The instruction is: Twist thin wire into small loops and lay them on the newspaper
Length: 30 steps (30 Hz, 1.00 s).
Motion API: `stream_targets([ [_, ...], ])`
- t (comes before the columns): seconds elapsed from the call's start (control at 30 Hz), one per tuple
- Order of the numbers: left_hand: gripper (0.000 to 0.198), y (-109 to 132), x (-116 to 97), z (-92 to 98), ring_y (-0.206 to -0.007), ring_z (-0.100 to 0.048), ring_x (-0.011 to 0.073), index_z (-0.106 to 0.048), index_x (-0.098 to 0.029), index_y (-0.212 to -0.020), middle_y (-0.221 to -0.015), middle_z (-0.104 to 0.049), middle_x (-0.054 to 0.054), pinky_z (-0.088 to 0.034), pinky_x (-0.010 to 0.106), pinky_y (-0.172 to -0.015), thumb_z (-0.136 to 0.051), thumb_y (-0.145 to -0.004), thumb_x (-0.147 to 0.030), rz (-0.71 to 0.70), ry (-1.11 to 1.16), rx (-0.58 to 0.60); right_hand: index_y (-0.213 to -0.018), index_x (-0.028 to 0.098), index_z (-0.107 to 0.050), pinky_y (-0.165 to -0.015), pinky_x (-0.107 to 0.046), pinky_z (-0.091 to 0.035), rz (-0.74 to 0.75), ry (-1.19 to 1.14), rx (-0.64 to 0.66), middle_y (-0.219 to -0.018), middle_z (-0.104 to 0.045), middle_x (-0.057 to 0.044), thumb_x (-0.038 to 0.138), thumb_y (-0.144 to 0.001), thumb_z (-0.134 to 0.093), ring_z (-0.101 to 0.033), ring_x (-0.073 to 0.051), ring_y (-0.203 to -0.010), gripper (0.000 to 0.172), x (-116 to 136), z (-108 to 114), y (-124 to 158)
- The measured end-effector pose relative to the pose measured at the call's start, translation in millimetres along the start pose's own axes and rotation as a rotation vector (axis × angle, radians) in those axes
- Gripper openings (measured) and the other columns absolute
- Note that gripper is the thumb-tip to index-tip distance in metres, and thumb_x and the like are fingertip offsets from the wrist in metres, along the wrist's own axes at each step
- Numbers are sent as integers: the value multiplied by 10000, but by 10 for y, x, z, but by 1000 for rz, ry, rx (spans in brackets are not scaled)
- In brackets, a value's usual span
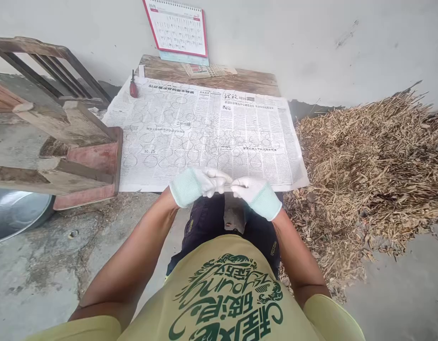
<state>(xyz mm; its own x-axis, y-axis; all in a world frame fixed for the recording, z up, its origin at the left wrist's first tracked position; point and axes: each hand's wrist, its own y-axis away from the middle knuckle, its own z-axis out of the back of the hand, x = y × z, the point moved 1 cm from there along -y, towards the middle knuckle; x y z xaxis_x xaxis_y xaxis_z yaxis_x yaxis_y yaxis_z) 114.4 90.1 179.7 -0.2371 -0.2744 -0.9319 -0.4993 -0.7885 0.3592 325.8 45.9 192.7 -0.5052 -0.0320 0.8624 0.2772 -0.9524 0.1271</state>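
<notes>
My left hand (203, 185) and my right hand (250, 192) wear white gloves with pale green knit cuffs. They meet in front of me, fingertips together, over the near edge of a spread newspaper (205, 132). Between the fingertips is a thin pale strip (226, 187), too small to identify and partly hidden by the fingers. The newspaper lies on a worn wooden table (208, 76), and its printed columns carry several faint looped marks. A red-handled screwdriver (133, 85) lies at the newspaper's far left corner.
A folded paper (209, 70) lies on the table's far edge, below a wall calendar (178, 28). A wooden stool with red-painted parts (91, 161) stands to the left, beside a metal basin (16, 213). A heap of dry plant stalks (368, 166) covers the concrete floor to the right.
</notes>
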Motion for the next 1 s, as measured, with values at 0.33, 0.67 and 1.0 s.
stream_targets([
  [0.33, 511, 75, 89, -13, -700, -674, 144, -778, -180, -1185, -962, -784, 98, -549, 262, -638, -830, -798, -509, -193, 470, -158, -692, 187, -654, -594, -251, -461, -220, -451, -113, -516, -613, 21, 398, -948, -580, -573, -115, -500, 340, -52, -149, 8],
  [0.67, 575, 60, 329, -232, -1023, -736, 255, -732, -165, -1267, -1229, -760, 141, -573, 416, -971, -837, -798, -482, -217, 347, -198, -600, 229, -431, -465, -261, -351, -342, -1137, 325, -441, -368, 78, 488, -964, -577, -379, -107, -398, 469, -359, -512, -103],
  [1.0, 393, 54, 307, -343, -934, -749, 266, -847, -184, -950, -939, -818, 98, -589, 403, -928, -864, -716, -499, -118, 151, -349, -635, 199, -559, -493, -261, -423, -321, -810, 234, -486, -552, 14, 478, -952, -599, -509, -125, -442, 424, -290, -497, 28],
])
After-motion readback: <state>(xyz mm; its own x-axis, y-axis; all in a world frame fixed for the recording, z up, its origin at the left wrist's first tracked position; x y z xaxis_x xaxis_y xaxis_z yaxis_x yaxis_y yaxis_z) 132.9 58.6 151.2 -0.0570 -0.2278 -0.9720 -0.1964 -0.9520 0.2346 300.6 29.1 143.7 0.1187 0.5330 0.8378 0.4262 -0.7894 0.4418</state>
